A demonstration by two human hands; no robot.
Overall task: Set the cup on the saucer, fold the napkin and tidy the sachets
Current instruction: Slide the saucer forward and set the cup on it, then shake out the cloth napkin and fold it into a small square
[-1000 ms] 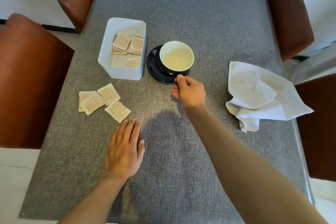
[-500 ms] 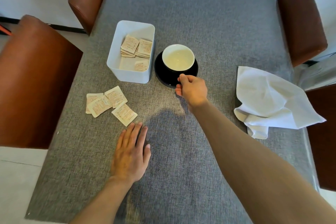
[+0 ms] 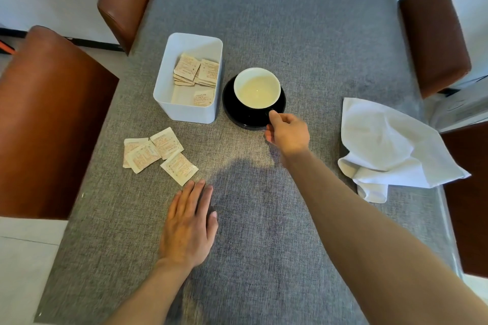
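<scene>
Both hands show: right hand (image 3: 289,134) fingers pinch the cup (image 3: 257,87) handle on the saucer (image 3: 232,111); left hand (image 3: 188,227) lies flat, fingers extended.

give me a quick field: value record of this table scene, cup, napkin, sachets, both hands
cup: upright on the saucer
right hand: fingers at the cup's near side, where the handle would be; grip hidden
left hand: flat on the table, palm down, holding nothing
napkin: crumpled, unfolded, at the table's right edge
loose sachets: four, overlapping, on the table in front of the box
box: white, open, with more sachets inside
</scene>
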